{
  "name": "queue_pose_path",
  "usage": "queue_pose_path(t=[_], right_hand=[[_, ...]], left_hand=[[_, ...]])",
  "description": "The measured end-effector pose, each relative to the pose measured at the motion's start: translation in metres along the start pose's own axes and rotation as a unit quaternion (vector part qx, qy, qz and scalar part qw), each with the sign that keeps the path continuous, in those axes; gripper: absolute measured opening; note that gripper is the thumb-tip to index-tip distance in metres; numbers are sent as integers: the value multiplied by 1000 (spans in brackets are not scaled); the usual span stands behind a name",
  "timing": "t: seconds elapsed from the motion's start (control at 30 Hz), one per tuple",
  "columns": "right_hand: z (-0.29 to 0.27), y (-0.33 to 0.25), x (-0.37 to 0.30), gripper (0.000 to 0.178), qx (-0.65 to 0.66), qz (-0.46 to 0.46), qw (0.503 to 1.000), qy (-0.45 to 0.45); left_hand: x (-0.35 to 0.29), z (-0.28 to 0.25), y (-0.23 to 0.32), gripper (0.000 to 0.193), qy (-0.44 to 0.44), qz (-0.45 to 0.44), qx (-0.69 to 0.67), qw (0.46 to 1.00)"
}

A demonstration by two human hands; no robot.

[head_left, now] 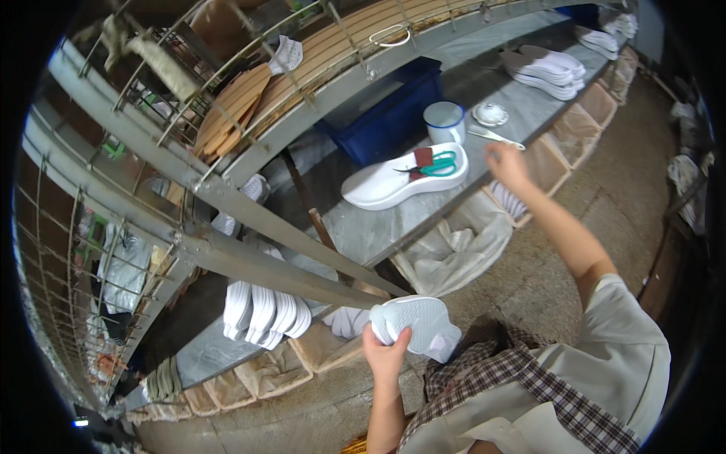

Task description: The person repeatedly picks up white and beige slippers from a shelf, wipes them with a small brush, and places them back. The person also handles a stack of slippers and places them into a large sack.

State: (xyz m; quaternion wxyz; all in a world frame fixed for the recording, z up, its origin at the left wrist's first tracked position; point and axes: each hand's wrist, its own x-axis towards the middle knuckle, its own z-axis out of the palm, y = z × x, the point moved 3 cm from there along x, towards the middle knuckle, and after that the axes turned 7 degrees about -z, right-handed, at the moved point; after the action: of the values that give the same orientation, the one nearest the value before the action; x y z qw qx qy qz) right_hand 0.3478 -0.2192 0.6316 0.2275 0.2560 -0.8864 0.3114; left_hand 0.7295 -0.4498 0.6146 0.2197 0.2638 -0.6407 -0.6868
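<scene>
1. Head view shows my left hand [386,354] at the lower middle of the frame, fingers clamped around a pale shoe sole [418,324]. The sole is held clear of the bench with its patterned face turned up toward me, which leaves that face in plain sight.
2. My right hand [507,165] is stretched out to the upper right, over the edge of the grey bench [363,231]. It hovers just beside a thin white brush [495,136]. I cannot tell whether its fingers are loose or pinching something; nothing shows plainly between them.
3. A white tray [386,188] lies on the bench left of that hand, with green-handled scissors [437,163] resting in it, so the tools sit within an arm's reach.
4. Next to the tray stand a white cup [445,121] and a small lid [490,114].
5. Stacked white soles [265,312] sit on edge at the lower left, near the held sole.
6. Cloth bags [454,250] hang along the bench front.
</scene>
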Motion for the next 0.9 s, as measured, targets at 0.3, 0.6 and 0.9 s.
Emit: queue_pose_path(t=[0.3, 0.6, 0.9], right_hand=[[35, 118, 49, 22, -205, -35, 966, -156], [-42, 77, 76, 18, -13, 20, 998, -56], [18, -2, 171, 22, -196, -143, 914, -325]], left_hand=[[27, 39, 28, 46, 100, 27, -121, 987], [54, 47, 19, 44, 64, -27, -200, 977], [46, 57, 13, 47, 52, -35, -189, 980]])
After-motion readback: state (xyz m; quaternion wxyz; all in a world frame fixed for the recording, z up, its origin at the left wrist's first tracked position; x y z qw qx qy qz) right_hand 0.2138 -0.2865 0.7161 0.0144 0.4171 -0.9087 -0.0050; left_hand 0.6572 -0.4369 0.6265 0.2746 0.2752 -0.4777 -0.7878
